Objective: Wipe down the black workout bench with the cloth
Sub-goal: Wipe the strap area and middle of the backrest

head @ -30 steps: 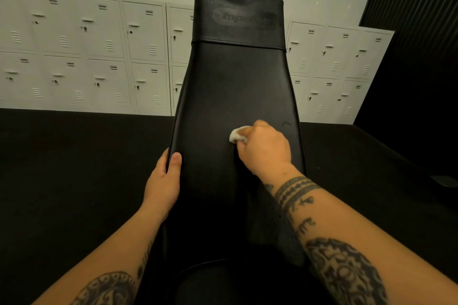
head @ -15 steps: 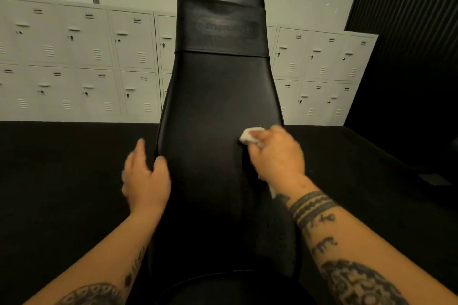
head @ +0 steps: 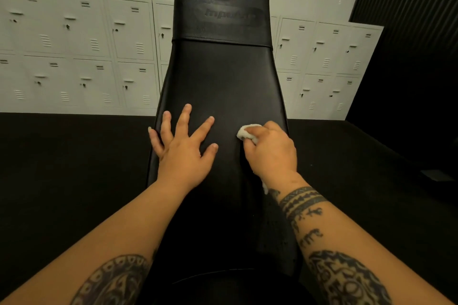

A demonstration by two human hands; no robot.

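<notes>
The black workout bench [head: 220, 76] rises away from me as a long padded backrest with a stitched logo band near the top. My right hand [head: 272, 153] is closed around a small white cloth [head: 244, 131] and presses it against the pad's right half; a bit of cloth also shows below my wrist. My left hand [head: 184, 146] lies flat on the pad's left side, fingers spread, holding nothing. Both forearms reach in from the bottom of the head view.
A wall of pale grey lockers [head: 74, 52] stands behind the bench, on both sides of it. Dark floor [head: 62, 168] surrounds the bench. A black ribbed wall [head: 416, 19] closes off the right side.
My left hand let go of the bench's left edge, lifted, and now rests flat on the pad with fingers spread. My right hand with the cloth slid towards the pad's right side.
</notes>
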